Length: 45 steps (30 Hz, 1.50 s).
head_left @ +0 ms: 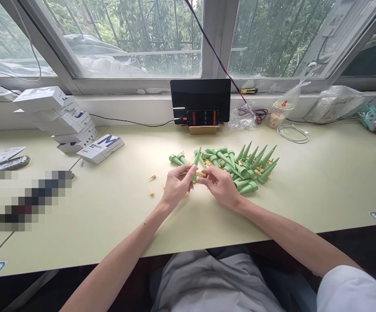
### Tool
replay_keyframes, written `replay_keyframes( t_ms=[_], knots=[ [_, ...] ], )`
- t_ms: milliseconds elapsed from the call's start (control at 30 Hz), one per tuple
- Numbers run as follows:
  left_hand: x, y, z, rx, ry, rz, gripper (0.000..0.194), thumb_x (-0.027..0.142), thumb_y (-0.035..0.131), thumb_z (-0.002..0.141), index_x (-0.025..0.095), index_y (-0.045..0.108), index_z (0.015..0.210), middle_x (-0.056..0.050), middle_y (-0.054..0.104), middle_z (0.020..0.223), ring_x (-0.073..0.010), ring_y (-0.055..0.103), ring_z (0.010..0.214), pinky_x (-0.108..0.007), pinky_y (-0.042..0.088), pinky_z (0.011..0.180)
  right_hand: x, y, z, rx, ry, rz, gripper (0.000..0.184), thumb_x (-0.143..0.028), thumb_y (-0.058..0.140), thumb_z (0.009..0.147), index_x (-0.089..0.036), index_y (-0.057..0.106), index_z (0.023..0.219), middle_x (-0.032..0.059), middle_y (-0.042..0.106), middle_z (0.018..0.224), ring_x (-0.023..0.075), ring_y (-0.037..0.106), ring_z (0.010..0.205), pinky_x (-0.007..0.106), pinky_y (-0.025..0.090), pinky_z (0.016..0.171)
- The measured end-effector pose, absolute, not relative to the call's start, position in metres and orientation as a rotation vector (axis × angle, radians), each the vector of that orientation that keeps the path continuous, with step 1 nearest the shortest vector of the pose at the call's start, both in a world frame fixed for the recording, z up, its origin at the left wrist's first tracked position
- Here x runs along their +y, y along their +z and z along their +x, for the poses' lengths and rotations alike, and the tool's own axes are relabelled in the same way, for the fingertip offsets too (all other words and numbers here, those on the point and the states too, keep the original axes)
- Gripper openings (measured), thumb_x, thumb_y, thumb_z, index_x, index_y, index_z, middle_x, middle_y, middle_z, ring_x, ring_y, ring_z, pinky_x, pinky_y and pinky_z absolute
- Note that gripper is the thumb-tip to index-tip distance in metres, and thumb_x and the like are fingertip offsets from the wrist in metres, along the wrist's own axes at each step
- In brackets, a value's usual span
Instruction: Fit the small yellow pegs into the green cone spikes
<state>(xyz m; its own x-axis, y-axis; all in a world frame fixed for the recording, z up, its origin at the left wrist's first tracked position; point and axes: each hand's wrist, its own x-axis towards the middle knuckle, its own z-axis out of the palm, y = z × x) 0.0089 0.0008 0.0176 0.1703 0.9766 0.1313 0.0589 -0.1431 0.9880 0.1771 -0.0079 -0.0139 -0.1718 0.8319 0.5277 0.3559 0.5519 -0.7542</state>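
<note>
My left hand (pixel 176 185) is closed around a green plastic watering spike (pixel 197 157), its pointed tip upward. Just to the right, my right hand (pixel 222 185) pinches a small yellow plastic piece (pixel 201 173) against or close beside the spike; fingers hide whether the two touch. Behind and to the right of my hands lies a heap of green spikes (pixel 249 188), some on their sides and several standing point up. Yellow pieces (pixel 259 171) are scattered among them. A few loose yellow pieces (pixel 152 193) lie on the table left of my left hand.
A phone (pixel 202 118) showing a timer leans on a black panel (pixel 201 93) at the back. White boxes (pixel 100 148) are stacked at left, near a pixelated patch. Toward the right are a bagged cup (pixel 277 116), a white cable (pixel 292 134) and plastic-wrapped items (pixel 370 117).
</note>
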Motion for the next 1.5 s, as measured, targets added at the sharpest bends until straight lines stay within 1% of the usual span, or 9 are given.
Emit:
replay_keyframes(
  t_ms=[200, 367, 467, 600, 800, 967, 1067, 1300, 1500],
  knots=[
    [0.001, 0.019, 0.009, 1.060, 1.127, 1.417, 0.036, 0.051, 0.069, 0.083, 0.016, 0.071, 0.085, -0.001, 0.062, 0.068, -0.0076, 0.050, 0.044, -0.021, 0.039, 0.039, -0.009, -0.012, 0.176, -1.765, 0.583, -1.004, 0.023, -0.042, 0.061, 0.095, -0.019, 0.061, 0.090, 0.0022, 0.062, 0.076, 0.0136, 0.052, 0.062, 0.028, 0.043, 0.058],
    [0.002, 0.015, 0.009, 1.049, 1.083, 1.442, 0.037, 0.052, 0.068, 0.083, 0.016, 0.073, 0.088, 0.001, 0.057, 0.064, -0.0078, 0.050, 0.044, -0.021, 0.039, 0.038, -0.008, -0.010, 0.177, -1.798, 0.582, -1.023, 0.039, -0.049, 0.050, 0.099, -0.020, 0.056, 0.074, -0.0013, 0.051, 0.059, 0.0137, 0.044, 0.056, 0.028, 0.038, 0.058],
    [0.002, 0.012, 0.008, 1.028, 1.074, 1.495, 0.037, 0.052, 0.067, 0.085, 0.017, 0.073, 0.091, 0.001, 0.056, 0.063, -0.0081, 0.051, 0.045, -0.020, 0.041, 0.039, -0.009, -0.010, 0.178, -1.817, 0.568, -1.025, 0.044, -0.049, 0.046, 0.101, -0.021, 0.050, 0.067, -0.0022, 0.047, 0.054, 0.0131, 0.041, 0.053, 0.028, 0.036, 0.057],
    [0.002, 0.010, 0.007, 1.015, 1.061, 1.553, 0.038, 0.052, 0.065, 0.086, 0.016, 0.074, 0.095, 0.000, 0.058, 0.063, -0.0088, 0.052, 0.046, -0.020, 0.043, 0.040, -0.009, -0.009, 0.178, -1.807, 0.590, -1.041, 0.047, -0.047, 0.041, 0.103, -0.021, 0.044, 0.063, -0.0020, 0.047, 0.052, 0.0129, 0.042, 0.050, 0.028, 0.035, 0.056],
    [0.005, 0.004, 0.006, 0.980, 1.058, 1.617, 0.038, 0.050, 0.063, 0.089, 0.016, 0.073, 0.102, -0.003, 0.064, 0.071, -0.0083, 0.054, 0.047, -0.020, 0.045, 0.041, -0.009, -0.007, 0.178, -1.797, 0.619, -1.059, 0.050, -0.050, 0.038, 0.103, -0.021, 0.044, 0.063, -0.0011, 0.049, 0.052, 0.0126, 0.043, 0.050, 0.028, 0.036, 0.055],
    [0.003, 0.006, 0.008, 1.005, 1.098, 1.624, 0.038, 0.052, 0.064, 0.088, 0.016, 0.073, 0.097, -0.002, 0.062, 0.065, -0.0086, 0.054, 0.046, -0.020, 0.045, 0.041, -0.008, -0.007, 0.177, -1.775, 0.637, -1.066, 0.050, -0.050, 0.039, 0.103, -0.021, 0.045, 0.063, -0.0010, 0.050, 0.052, 0.0129, 0.046, 0.051, 0.028, 0.037, 0.056],
    [0.001, 0.011, 0.010, 1.052, 1.126, 1.605, 0.036, 0.051, 0.066, 0.086, 0.016, 0.072, 0.091, 0.000, 0.060, 0.062, -0.0088, 0.053, 0.045, -0.020, 0.044, 0.041, -0.008, -0.006, 0.177, -1.783, 0.608, -1.089, 0.049, -0.051, 0.041, 0.102, -0.021, 0.048, 0.064, -0.0007, 0.050, 0.055, 0.0124, 0.042, 0.051, 0.028, 0.035, 0.055],
    [0.000, 0.017, 0.010, 1.119, 1.172, 1.537, 0.033, 0.049, 0.066, 0.086, 0.016, 0.070, 0.081, 0.000, 0.061, 0.061, -0.0083, 0.052, 0.044, -0.020, 0.043, 0.040, -0.009, -0.004, 0.175, -1.842, 0.564, -1.045, 0.033, -0.046, 0.053, 0.098, -0.019, 0.059, 0.082, -0.0008, 0.054, 0.064, 0.0123, 0.042, 0.054, 0.027, 0.034, 0.055],
    [-0.001, 0.016, 0.011, 1.122, 1.159, 1.572, 0.036, 0.052, 0.063, 0.088, 0.016, 0.068, 0.083, -0.001, 0.062, 0.067, -0.0084, 0.053, 0.046, -0.020, 0.043, 0.041, -0.005, -0.010, 0.177, -1.908, 0.544, -1.048, 0.038, -0.041, 0.047, 0.101, -0.019, 0.050, 0.070, -0.0008, 0.051, 0.063, 0.0126, 0.041, 0.057, 0.027, 0.033, 0.057]
  ],
)
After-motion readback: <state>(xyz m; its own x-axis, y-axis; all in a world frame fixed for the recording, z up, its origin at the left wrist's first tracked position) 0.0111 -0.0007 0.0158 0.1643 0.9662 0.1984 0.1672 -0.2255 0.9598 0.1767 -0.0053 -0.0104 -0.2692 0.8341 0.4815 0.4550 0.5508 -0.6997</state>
